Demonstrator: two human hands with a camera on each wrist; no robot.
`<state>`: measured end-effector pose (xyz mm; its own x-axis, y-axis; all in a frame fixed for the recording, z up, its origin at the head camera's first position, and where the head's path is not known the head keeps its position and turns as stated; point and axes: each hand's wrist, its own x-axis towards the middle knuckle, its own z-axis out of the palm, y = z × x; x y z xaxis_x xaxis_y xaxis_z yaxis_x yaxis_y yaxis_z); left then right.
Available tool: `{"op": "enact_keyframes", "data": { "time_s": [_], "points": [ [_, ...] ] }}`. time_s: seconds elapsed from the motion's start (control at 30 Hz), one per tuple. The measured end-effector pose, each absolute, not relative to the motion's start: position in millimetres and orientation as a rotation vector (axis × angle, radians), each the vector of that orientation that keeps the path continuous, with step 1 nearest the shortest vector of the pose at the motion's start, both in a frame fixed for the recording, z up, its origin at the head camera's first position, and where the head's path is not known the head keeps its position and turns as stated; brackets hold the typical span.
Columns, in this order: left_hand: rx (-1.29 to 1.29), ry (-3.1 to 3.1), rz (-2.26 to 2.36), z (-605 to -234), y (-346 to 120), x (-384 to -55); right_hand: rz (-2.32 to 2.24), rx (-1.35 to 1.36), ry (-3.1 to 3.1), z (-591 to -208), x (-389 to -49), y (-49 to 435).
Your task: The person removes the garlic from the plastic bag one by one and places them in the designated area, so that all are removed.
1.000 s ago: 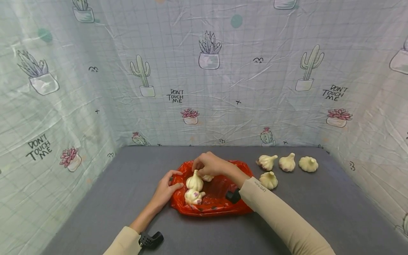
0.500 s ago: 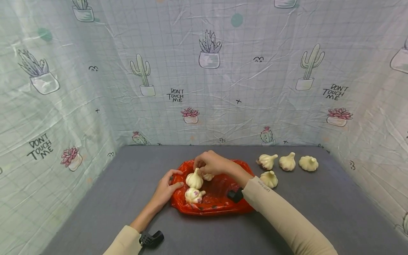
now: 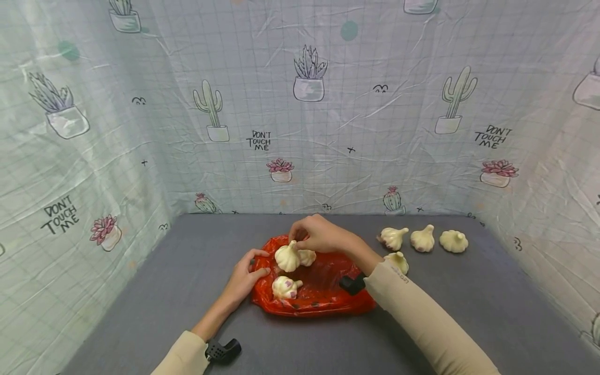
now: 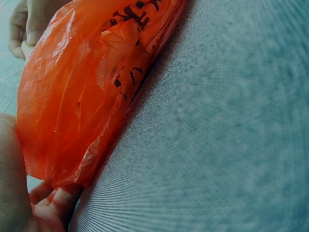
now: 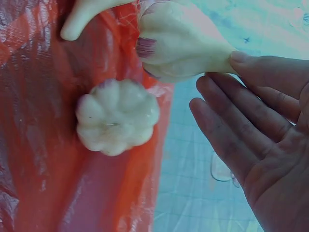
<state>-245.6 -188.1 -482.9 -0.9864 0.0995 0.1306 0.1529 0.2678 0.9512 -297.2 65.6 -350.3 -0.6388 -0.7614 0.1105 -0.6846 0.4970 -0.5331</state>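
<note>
A red plastic bag (image 3: 323, 307) lies with its mouth spread wide on the grey table. My left hand (image 3: 245, 273) grips its left rim; the left wrist view shows the fingers (image 4: 60, 205) at the bag's edge. Thumb and fingertips of my right hand (image 3: 323, 235) pinch a garlic bulb (image 3: 287, 258) by its stem, over the bag's left part. In the right wrist view, this bulb (image 5: 178, 41) shows purple streaks. Inside the bag are a second bulb (image 3: 307, 257), partly hidden behind the held one, and a purple-marked bulb (image 3: 284, 288) near the front.
To the right of the bag, garlic bulbs stand on the table: three in a back row, with the middle one (image 3: 423, 238) stem up, and one (image 3: 400, 262) in front, partly covered by the right sleeve. A cactus-print curtain (image 3: 328, 172) surrounds the table.
My right hand has moved up and slightly right, lifting the pinched garlic bulb away from the front one. More of the second bulb now shows. My left hand has stayed at the rim.
</note>
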Motion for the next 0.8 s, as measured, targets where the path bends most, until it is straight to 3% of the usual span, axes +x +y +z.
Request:
{"op": "enact_keyframes", "data": {
  "time_s": [0.8],
  "points": [
    [-0.213,-2.457,-1.892,-488.1,-189.1,-248.8,-1.026,-1.22,2.628,-328.6,-271.2,109.9]
  ]
}}
